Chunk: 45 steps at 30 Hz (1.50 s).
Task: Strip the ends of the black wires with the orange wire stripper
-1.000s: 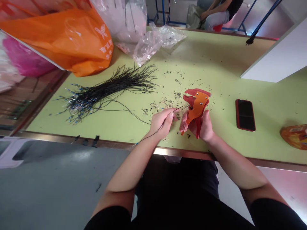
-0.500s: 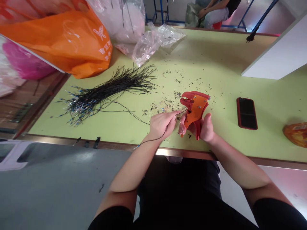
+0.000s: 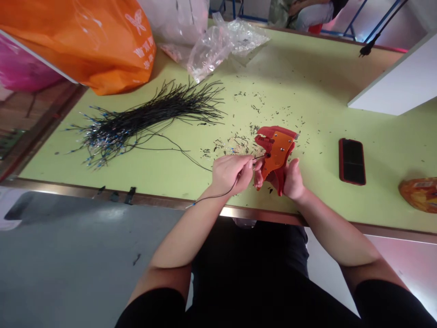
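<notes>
My left hand (image 3: 232,173) pinches a thin black wire (image 3: 218,196), whose one end points at the orange side of a wire stripper (image 3: 277,152). The other end of the wire hangs over my left forearm. My right hand (image 3: 294,180) is wrapped round the red and orange handles of the stripper, its jaws facing left. A bundle of black wires (image 3: 146,116) with blue and silver tips lies on the table to the left. Small black cuttings (image 3: 241,143) are scattered around the stripper.
On the green table (image 3: 317,182) lies a phone (image 3: 352,161) with a red edge, and an orange package (image 3: 419,193) at the far right. An orange bag (image 3: 112,50) and clear plastic bags (image 3: 211,50) stand at the back left. A white panel (image 3: 392,82) rises at right; a seated person (image 3: 312,16) is beyond.
The wire's end has moved from just beside the stripper to its orange side, by the handles' upper part. The whole view has shifted slightly.
</notes>
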Each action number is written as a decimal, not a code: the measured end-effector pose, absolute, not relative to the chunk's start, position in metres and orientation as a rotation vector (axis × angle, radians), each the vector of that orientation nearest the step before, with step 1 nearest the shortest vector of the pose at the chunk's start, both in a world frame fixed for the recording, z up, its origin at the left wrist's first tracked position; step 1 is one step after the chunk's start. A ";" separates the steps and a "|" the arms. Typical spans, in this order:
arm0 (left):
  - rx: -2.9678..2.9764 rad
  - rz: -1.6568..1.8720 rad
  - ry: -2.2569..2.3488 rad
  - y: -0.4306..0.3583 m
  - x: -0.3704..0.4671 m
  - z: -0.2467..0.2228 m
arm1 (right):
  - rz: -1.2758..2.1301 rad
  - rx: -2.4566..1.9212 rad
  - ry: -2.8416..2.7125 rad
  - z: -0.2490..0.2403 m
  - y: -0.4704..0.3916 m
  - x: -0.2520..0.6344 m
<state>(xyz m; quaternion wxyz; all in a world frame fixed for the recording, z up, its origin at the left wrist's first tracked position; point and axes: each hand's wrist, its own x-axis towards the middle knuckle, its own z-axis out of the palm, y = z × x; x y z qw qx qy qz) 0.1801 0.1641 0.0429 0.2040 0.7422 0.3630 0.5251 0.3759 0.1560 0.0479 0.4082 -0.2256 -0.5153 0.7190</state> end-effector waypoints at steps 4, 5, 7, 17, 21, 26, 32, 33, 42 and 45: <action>2.102 1.663 0.966 0.167 0.179 0.048 | 1.829 -0.553 -1.306 0.050 0.159 0.384; 2.040 1.683 0.951 0.168 0.178 0.050 | 1.879 -0.548 -1.322 0.052 0.162 0.388; 1.841 1.682 0.917 0.170 0.176 0.054 | 2.038 -0.530 -1.363 0.055 0.166 0.397; 1.674 1.505 0.889 0.175 0.172 0.053 | 2.302 -0.295 -1.227 0.053 0.169 0.398; 1.700 1.491 0.936 0.173 0.172 0.054 | 2.261 -0.353 -1.274 0.054 0.168 0.397; 1.735 1.479 0.995 0.172 0.171 0.056 | 2.167 -0.521 -1.308 0.054 0.165 0.396; 1.744 1.534 1.044 0.171 0.171 0.055 | 2.135 -0.535 -1.333 0.052 0.164 0.397; 1.741 1.544 1.051 0.171 0.171 0.055 | 2.127 -0.554 -1.341 0.052 0.164 0.397; 1.717 1.507 1.078 0.171 0.173 0.055 | 2.133 -0.560 -1.319 0.051 0.164 0.398; 1.732 1.495 1.097 0.170 0.175 0.054 | 2.151 -0.577 -1.323 0.052 0.163 0.395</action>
